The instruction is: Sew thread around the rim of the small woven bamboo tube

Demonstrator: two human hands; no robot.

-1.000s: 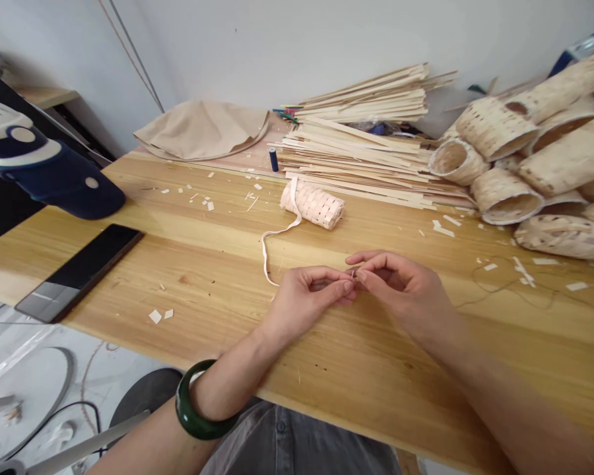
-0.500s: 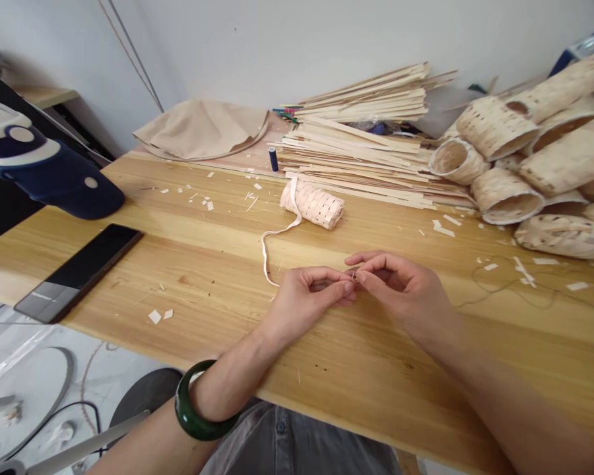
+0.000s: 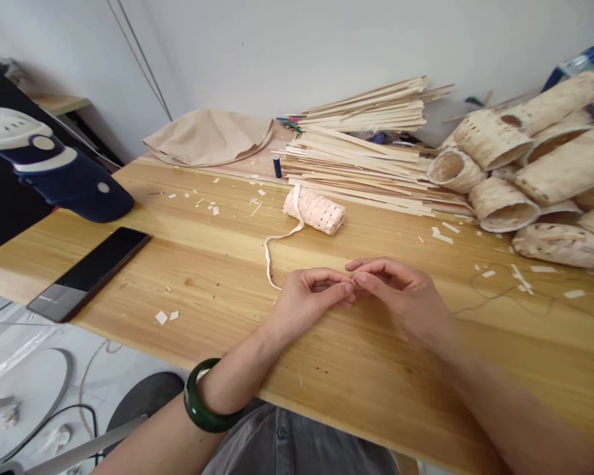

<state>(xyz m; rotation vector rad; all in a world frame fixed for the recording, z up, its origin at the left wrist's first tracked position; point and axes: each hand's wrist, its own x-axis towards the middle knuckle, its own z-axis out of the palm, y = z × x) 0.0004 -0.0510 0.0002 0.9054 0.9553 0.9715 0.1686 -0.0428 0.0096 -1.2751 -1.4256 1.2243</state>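
My left hand (image 3: pixel 309 300) and my right hand (image 3: pixel 400 290) meet fingertip to fingertip just above the wooden table (image 3: pixel 218 264). Each is closed in a pinch on something thin, too small to make out. A thin dark thread (image 3: pixel 507 292) lies on the table to the right of my right hand. Beyond my hands a small woven tube (image 3: pixel 319 210) rests on its side, with a white ribbon (image 3: pixel 268 247) trailing from it toward my left hand.
Behind are bundles of wooden strips (image 3: pixel 366 158), a blue spool (image 3: pixel 276 166) and a beige cloth (image 3: pixel 208 137). Woven tubes (image 3: pixel 505 201) are piled at the right. A phone (image 3: pixel 92 270) and a dark blue bottle (image 3: pixel 74 178) stand left, with scraps (image 3: pixel 161 317) scattered about.
The view has shifted slightly, so the table's objects appear a little lower and mostly further right. My hands keep their pinch, fingertips together.
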